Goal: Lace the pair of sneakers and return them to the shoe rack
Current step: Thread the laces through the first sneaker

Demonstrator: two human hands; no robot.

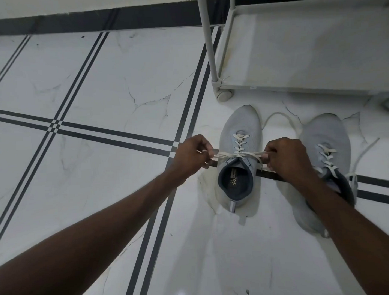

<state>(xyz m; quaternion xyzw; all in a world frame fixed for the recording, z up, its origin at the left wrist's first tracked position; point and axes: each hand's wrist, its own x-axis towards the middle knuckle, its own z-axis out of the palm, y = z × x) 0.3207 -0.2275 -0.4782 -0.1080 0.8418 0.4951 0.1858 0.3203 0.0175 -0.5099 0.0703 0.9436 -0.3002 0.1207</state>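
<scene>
Two light grey sneakers stand on the tiled floor, toes pointing away from me. The left sneaker [238, 132] has a dark lining and its white lace [239, 154] is stretched sideways across the top eyelets. My left hand [190, 155] grips one end of that lace at the shoe's left. On the other side my right hand [287, 157] grips the other end. The right sneaker [324, 135] is partly hidden under my right forearm; its lace [365, 153] trails loose on the floor. The white shoe rack [296, 53] stands just beyond the shoes.
The rack's upright post [207, 35] and a round foot [224, 94] sit right above the left sneaker's toe. White marble tiles with dark double stripes [77, 130] spread to the left. A dark skirting band [72, 21] runs along the far wall.
</scene>
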